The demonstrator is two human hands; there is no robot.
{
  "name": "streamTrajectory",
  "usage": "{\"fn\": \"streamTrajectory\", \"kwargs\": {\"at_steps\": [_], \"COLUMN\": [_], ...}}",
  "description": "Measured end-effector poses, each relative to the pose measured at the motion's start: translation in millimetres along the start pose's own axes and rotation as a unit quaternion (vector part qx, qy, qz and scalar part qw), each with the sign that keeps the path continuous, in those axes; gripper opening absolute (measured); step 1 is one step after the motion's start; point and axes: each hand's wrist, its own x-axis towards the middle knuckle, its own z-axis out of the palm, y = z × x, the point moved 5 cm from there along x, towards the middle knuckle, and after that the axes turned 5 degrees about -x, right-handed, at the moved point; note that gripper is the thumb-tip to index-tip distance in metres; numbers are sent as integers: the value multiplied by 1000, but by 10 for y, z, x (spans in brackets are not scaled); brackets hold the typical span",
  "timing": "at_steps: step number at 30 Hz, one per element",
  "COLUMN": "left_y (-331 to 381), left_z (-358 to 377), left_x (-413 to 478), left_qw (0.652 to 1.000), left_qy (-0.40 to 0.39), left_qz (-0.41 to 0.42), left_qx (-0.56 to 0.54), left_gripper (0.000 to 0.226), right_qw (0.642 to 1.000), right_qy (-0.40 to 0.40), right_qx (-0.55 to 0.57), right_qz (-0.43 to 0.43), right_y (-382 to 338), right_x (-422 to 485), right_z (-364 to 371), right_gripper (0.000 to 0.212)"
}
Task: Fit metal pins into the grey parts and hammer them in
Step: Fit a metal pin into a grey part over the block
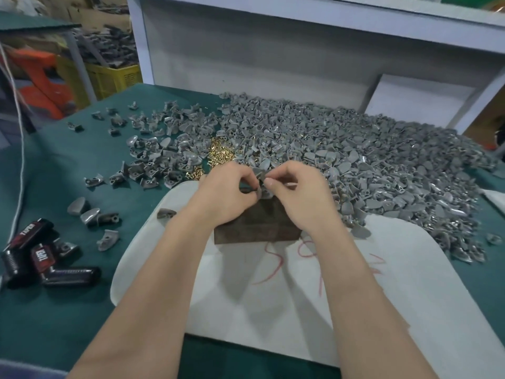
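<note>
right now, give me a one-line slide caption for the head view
Left hand and right hand pinch a grey part over a block, pile and pins behind.

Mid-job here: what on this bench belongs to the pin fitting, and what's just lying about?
Job: held grey part, pinched by left hand and right hand; grey parts pile; brass pins; dark block.
Lying about: black TAPER items; yellow crate.

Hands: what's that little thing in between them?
In the head view, one grey part sits between the left hand and the right hand. Both hands pinch it above the dark block.
</note>
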Motion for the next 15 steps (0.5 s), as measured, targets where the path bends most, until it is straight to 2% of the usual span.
{"fn": "streamTrajectory", "kwargs": {"at_steps": [3,8,12,15], "left_y": [-15,-10,8,27], "left_z": [52,177,138,62], "left_x": [17,26,63,57], "left_qw": [1000,998,991,968], "left_qy": [-1,48,111,166], "left_qz": [0,-36,-12,0], "left_qx": [8,27,-77,-187], "left_gripper": [11,6,5,1], "right_qw": [998,991,966,961], "right_qy": [-4,107,186,197], "right_qx": [-56,33,134,148], "right_qz": [6,77,122,129], "right_y": [-10,77,198,248], "right_x": [-27,-40,-15,43], "right_z": [40,1,-34,-56], "right_gripper": [14,9,16,14]}}
